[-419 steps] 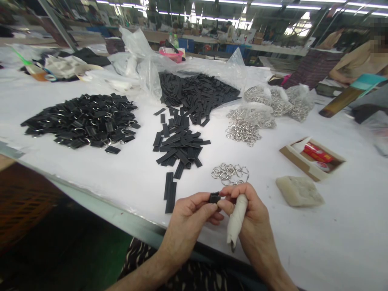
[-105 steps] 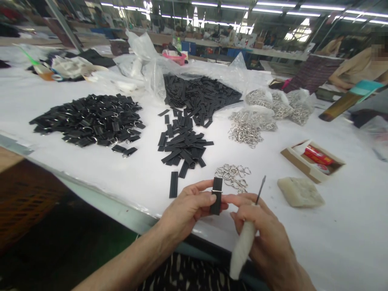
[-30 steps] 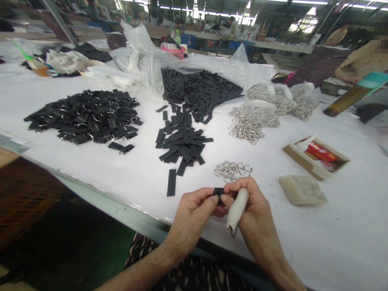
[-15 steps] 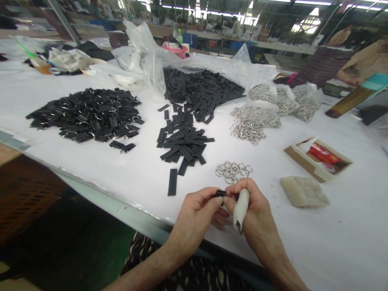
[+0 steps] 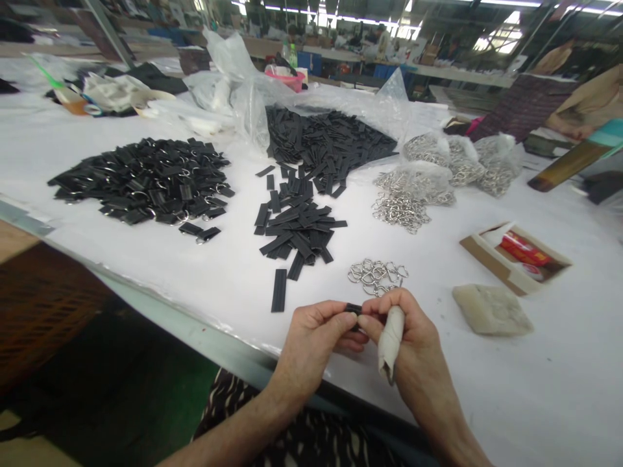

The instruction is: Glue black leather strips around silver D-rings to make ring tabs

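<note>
My left hand (image 5: 318, 344) pinches a short black webbing strip (image 5: 354, 309) between thumb and fingers. The strip looks folded, and much of it is hidden by my fingertips. My right hand (image 5: 406, 331) pinches the strip's other side. Held in that same palm is a thin tool with a handle wrapped in off-white material (image 5: 390, 340); a narrow metal tip pokes out above the fingers. Just beyond my hands lie several loose metal rings (image 5: 374, 274). A single flat black strip (image 5: 279, 290) lies to the left, in front of a small heap of strips (image 5: 302, 230).
Strips with rings attached (image 5: 150, 181) are heaped at left. Behind is a larger strip pile (image 5: 331, 139) beside clear plastic (image 5: 250, 110). Bagged rings (image 5: 462, 159), an open carton (image 5: 506, 269) and a pale block (image 5: 491, 310) stand right. Another person's arm (image 5: 591, 104) shows at far right.
My fingers have shifted slightly around the black strip, with my left thumb lying further over it. The whole view has drifted a little; the heaps stay as they were.
</note>
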Action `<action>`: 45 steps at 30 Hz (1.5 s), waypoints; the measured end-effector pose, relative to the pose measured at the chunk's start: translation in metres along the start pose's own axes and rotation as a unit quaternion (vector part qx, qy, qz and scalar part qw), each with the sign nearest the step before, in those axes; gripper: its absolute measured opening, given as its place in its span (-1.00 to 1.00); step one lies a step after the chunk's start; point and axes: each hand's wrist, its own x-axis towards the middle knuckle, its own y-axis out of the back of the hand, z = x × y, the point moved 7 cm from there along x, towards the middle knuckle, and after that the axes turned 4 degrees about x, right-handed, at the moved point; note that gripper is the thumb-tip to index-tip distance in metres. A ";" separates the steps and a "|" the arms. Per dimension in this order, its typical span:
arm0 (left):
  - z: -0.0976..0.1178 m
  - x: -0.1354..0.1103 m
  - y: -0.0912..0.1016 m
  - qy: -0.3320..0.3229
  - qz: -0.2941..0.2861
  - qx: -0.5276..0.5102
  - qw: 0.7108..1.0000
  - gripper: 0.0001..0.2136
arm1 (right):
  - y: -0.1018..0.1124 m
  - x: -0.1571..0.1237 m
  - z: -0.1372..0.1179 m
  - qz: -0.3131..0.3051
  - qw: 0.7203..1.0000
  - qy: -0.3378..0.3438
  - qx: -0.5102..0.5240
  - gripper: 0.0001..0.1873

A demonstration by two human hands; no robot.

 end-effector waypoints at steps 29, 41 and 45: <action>-0.001 0.003 0.000 0.000 -0.015 -0.021 1.000 -0.89 | 0.001 0.005 -0.003 0.007 0.995 0.027 -0.100 -0.87; 0.005 0.004 -0.001 0.001 0.006 0.001 1.000 -0.86 | 0.026 0.004 -0.011 0.026 0.998 0.048 -0.039 -0.76; 0.007 0.006 -0.005 0.007 0.012 0.005 1.000 -0.86 | 0.063 0.001 -0.012 0.071 0.994 0.074 -0.036 -0.76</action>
